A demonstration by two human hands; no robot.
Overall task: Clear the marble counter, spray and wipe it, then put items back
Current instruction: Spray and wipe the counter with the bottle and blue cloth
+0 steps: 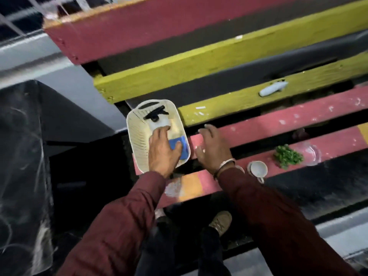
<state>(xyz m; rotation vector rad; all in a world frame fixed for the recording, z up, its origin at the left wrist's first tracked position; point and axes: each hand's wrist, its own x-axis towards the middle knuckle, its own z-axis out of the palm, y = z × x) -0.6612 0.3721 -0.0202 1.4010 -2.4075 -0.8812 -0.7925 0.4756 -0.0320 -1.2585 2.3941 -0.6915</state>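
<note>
**Head view: both hands at the basket on painted steps**

A cream slotted basket (pixel 137 136) sits at the left end of a pink-painted step (pixel 278 120), its left rim overhanging the step's end beside a dark drop and a grey wall. Inside lie a spray bottle (pixel 157 119) with a black trigger head, toward the far end, and a blue cloth or sponge (pixel 184 149) at the near right corner — which of the two it is cannot be told.

The left hand (pixel 162 150) reaches into the basket, fingers (pixel 161 131) stretched forward with their tips on the bottle's pale body and the thumb lying on the blue item; no closed grip is visible. The right hand (pixel 212 146) hovers just beside the basket's right rim, fingers (pixel 207 129) spread and relaxed, holding nothing; a metal bangle (pixel 225 164) circles its wrist.

Open room lies mainly to the right along the step, though the nearer pink step carries a white cup (pixel 257 169) on its side, a pile of chopped greens (pixel 287 156) and a clear glass dish (pixel 310 153) — all well apart from the basket. A pale bottle-like object (pixel 273 88) lies on a yellow step (pixel 219 56) higher up. To the left stands a dark veined surface (pixel 20 146), possibly the marble desk. A brown shoe (pixel 222 221) shows below.
</note>
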